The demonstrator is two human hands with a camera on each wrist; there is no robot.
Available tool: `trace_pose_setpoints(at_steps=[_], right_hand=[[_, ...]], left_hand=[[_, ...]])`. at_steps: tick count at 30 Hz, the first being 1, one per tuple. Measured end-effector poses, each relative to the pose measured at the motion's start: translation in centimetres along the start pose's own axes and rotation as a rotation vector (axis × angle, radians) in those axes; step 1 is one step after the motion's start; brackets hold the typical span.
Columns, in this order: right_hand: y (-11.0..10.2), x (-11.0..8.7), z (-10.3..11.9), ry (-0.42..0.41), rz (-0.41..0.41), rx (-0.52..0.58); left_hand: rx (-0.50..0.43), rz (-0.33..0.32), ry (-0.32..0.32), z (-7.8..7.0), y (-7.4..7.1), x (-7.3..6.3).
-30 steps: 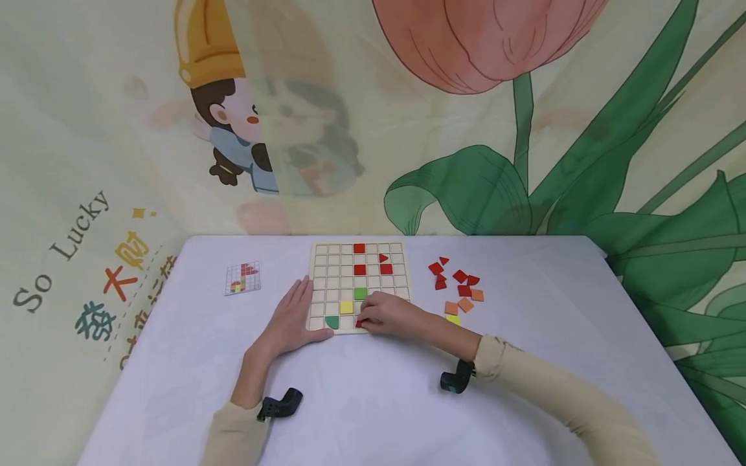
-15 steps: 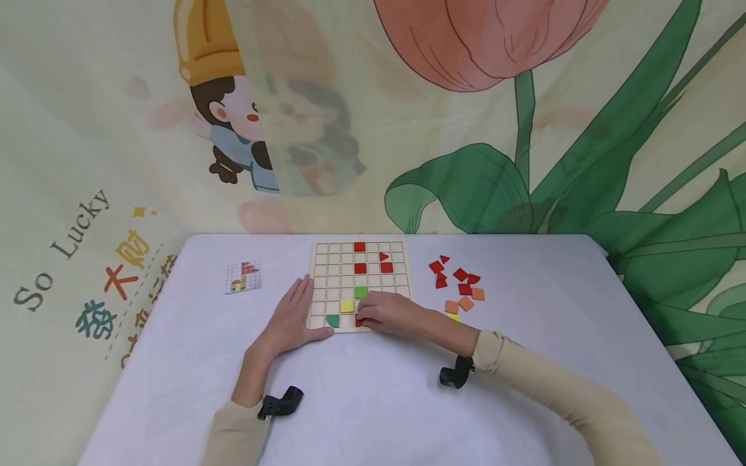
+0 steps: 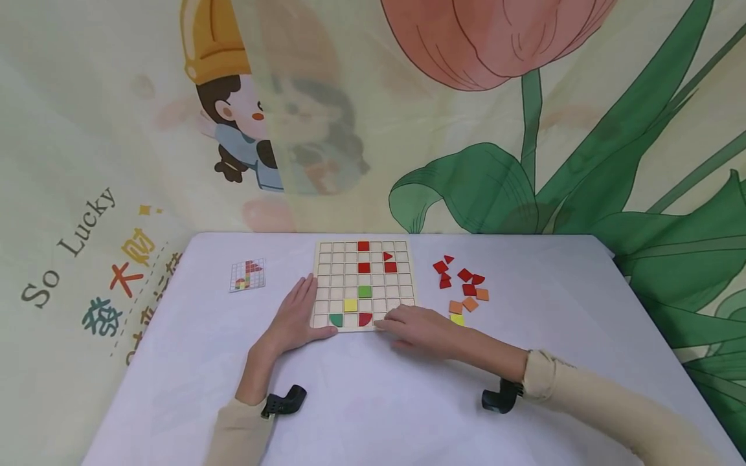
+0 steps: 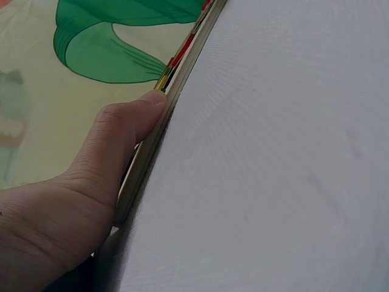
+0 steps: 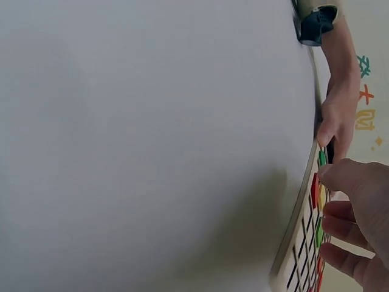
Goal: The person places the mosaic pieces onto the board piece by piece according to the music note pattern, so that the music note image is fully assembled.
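A pale gridded board lies on the table. My left hand rests at its left front corner, fingers straight along the side; in the left wrist view the thumb lies on the board's edge. My right hand hovers at the front right edge, holding nothing, fingers loosely bent. Just left of its fingertips, a red quarter-circle tile sits in a front-row cell. A green quarter-circle tile, a yellow square tile and a green square tile occupy other cells. Further back are red squares and a red triangle.
Right of the board lie loose red tiles, orange tiles and a yellow tile, partly behind the right forearm. A small printed pattern card lies to the left. A printed cloth hangs behind the white table.
My right hand has let go of the red quarter-circle tile and drawn away to the right, leaving it in its cell. The left hand stays on the board's corner.
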State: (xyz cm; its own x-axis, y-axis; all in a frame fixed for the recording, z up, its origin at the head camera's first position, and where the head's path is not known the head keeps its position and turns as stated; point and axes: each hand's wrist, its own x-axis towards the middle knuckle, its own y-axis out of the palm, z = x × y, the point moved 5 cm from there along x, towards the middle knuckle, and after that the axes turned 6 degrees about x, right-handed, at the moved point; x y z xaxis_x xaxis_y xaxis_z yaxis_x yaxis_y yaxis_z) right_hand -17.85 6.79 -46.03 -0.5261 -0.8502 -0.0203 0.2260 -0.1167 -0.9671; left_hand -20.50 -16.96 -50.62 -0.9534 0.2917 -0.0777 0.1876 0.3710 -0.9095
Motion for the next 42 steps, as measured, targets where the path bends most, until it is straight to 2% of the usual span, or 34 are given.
trace_pose_setpoints(at_steps=[6, 12, 18, 23, 30, 37, 42], right_hand=[[-0.3, -4.0, -1.2, 0.111, -0.037, 0.025], [-1.0, -6.9, -3.1, 0.276, -0.089, 0.077], [-1.9, -8.5, -5.4, 0.463, -0.140, 0.144], [-3.3, -9.2, -7.9, 0.557, -0.184, 0.187], [-5.1, -9.3, -11.4, 0.614, -0.186, 0.291], [-5.1, -9.5, -13.5, 0.674, -0.108, 0.201], [-4.1, -9.8, -15.0, 0.623, -0.134, 0.121]], left_hand=[[-0.003, 0.007, -0.002, 0.2, -0.6, -0.1], [0.008, 0.021, -0.003, 0.5, -0.5, -0.1], [0.008, 0.016, -0.008, 0.6, -0.5, -0.3], [0.013, 0.002, 0.000, 0.5, -0.6, -0.3], [0.003, 0.024, -0.001, 0.4, -0.3, -0.1], [-0.005, 0.013, 0.005, 0.2, -0.1, 0.1], [-0.008, 0.017, -0.003, 0.1, 0.0, 0.0]])
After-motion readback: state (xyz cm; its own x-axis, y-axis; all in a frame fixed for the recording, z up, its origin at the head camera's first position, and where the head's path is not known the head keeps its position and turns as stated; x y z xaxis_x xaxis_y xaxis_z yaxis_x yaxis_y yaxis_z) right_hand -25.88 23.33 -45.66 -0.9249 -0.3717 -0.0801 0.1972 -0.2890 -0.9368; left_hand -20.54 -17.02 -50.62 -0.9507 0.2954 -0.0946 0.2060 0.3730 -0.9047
